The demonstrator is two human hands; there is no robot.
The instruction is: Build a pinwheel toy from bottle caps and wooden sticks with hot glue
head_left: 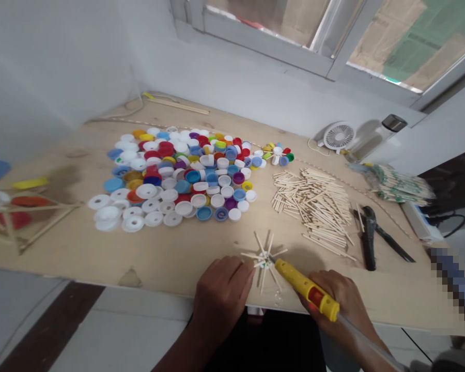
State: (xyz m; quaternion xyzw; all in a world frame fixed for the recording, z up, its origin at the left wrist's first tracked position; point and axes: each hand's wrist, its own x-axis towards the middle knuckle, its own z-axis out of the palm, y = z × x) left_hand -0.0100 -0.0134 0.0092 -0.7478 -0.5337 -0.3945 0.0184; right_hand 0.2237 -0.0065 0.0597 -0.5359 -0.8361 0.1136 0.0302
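A yellow hot glue gun (299, 279) is gripped in my right hand (343, 297), and a clear glue stick trails from its back end. Its nozzle meets the middle of a star of short wooden sticks (264, 264) that lies near the table's front edge. Several sticks spread outward from a small whitish centre. On the star's left side, my left hand (223, 287) is closed, thumb and fingers pinching the end of one stick. Its fingertips are partly hidden from view.
Many coloured bottle caps (178, 175) cover the table's left middle. A pile of wooden sticks (313, 204) lies right of them, beside black-handled cutters (369, 237). Behind are a cap flower (278, 154), a small fan (338, 136) and a glass bottle (377, 139). A stick frame (42, 212) stands left.
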